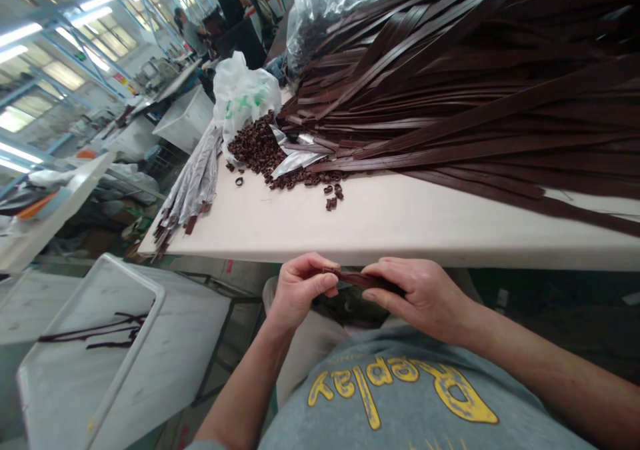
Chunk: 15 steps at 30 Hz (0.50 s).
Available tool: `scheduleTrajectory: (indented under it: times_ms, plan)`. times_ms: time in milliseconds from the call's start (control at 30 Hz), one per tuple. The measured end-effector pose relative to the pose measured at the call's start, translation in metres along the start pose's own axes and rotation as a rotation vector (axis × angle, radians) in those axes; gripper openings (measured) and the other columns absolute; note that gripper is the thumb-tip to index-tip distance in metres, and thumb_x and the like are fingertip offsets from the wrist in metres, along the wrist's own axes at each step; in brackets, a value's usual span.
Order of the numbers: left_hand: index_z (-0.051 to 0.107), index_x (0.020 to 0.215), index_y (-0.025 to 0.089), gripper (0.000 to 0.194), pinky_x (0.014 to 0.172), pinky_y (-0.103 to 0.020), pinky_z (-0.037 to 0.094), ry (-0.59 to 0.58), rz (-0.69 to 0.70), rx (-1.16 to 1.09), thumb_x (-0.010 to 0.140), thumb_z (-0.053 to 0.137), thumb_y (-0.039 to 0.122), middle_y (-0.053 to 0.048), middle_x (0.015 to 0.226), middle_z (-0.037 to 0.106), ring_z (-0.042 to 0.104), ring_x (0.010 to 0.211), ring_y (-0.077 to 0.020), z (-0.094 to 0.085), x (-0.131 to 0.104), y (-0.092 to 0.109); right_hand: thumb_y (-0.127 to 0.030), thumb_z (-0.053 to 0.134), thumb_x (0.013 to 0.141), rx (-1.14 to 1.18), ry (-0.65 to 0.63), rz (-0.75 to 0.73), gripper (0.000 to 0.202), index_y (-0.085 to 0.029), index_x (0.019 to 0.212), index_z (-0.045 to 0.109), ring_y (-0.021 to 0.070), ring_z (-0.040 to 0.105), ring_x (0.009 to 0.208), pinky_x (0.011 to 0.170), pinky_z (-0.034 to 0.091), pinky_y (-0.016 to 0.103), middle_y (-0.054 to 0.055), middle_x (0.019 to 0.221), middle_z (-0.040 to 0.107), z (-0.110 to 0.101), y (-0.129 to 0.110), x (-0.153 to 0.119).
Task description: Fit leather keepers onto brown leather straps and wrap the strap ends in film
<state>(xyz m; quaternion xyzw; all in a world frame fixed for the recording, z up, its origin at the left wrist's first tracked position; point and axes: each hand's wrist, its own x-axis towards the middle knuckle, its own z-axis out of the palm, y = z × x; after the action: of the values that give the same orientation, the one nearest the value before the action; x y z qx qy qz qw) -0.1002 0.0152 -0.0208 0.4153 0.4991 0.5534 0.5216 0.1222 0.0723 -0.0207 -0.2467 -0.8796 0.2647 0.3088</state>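
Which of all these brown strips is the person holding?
The strip gripped between left hand and right hand; the other strips lie on the table or in a white bin.

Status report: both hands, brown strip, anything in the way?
Left hand pinching brown strip; right hand gripping it too. Small brown loops on table, apart from both hands.

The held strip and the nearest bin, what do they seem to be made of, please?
Strip: perhaps leather or imitation leather, dark brown, judging by its faint sheen, though partly covered. Bin: likely moulded plastic, whitish and smooth, judging by its rounded corners.
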Motion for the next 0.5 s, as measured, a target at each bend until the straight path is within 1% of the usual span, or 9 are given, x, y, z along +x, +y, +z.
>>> scheduleTrajectory:
  times_ms: [100,267,433,500]
  plan:
    - [0.076,0.079,0.017,0.030,0.050,-0.021,0.046,0.005,-0.006,0.006,0.065,0.088,0.041,0.000,0.061,0.066,0.056,0.048,-0.0091,-0.001,-0.002,-0.003,-0.031,0.057,0.096,-0.044,0.048,-0.039,0.017,-0.018,0.098,0.067,0.0126,0.062,0.064,0.058,0.042,0.026,0.001,0.079,0.071,0.004,0.000,-0.001]
    - [0.076,0.078,0.016,0.031,0.049,-0.020,0.045,-0.003,-0.027,-0.036,0.063,0.089,0.041,0.000,0.061,0.067,0.055,0.047,-0.0084,-0.002,-0.003,-0.003,-0.030,0.051,0.099,-0.050,0.039,-0.086,0.023,-0.017,0.091,0.067,0.0107,0.058,0.060,0.056,0.039,0.024,0.000,0.073,0.067,0.005,0.000,-0.003]
    - [0.076,0.082,0.016,0.032,0.051,-0.019,0.047,-0.098,-0.143,-0.070,0.059,0.092,0.032,0.000,0.060,0.068,0.058,0.050,-0.0090,0.013,-0.006,-0.005,-0.030,0.047,0.101,0.006,0.021,-0.099,0.031,-0.018,0.079,0.065,0.0098,0.053,0.056,0.053,0.035,0.025,-0.002,0.065,0.062,0.009,-0.005,0.004]
    - [0.077,0.082,0.016,0.031,0.051,-0.020,0.048,-0.112,-0.149,-0.090,0.059,0.092,0.031,0.000,0.061,0.069,0.058,0.050,-0.0093,0.019,-0.006,-0.007,-0.032,0.046,0.102,0.058,0.002,-0.099,0.034,-0.019,0.077,0.065,0.0097,0.053,0.055,0.053,0.034,0.025,-0.002,0.064,0.063,0.009,-0.007,0.009]
